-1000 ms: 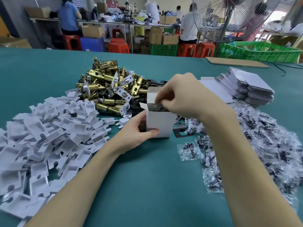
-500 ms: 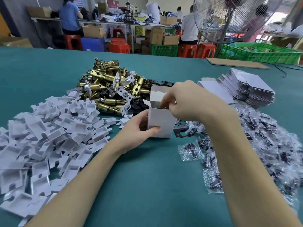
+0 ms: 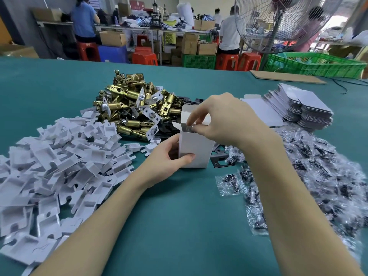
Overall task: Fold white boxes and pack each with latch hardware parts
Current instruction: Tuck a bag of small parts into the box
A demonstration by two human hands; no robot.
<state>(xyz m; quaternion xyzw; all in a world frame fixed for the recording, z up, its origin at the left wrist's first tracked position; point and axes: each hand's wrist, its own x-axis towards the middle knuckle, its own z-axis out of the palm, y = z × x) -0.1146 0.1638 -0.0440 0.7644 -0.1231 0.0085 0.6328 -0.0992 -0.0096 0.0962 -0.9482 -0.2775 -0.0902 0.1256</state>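
Note:
A small white box [image 3: 196,150] stands upright on the green table [image 3: 179,216], top flaps open. My left hand [image 3: 167,156] grips its left side, thumb across the front face. My right hand [image 3: 223,118] hovers over the opening, fingertips pinching a clear screw bag [image 3: 191,127] at the box's mouth. Behind the box lies a heap of brass latches [image 3: 137,108]. Black plates [image 3: 219,159] show beside the box's right foot.
White card inserts [image 3: 55,162] cover the table's left. Bagged screws [image 3: 318,176] spread across the right. A stack of flat white box blanks [image 3: 302,108] sits at back right. A fan, green crates and seated people stand beyond the table.
My right hand has lifted slightly and its fingers have spread at the box's mouth, showing the bag. The left hand and the box have stayed put.

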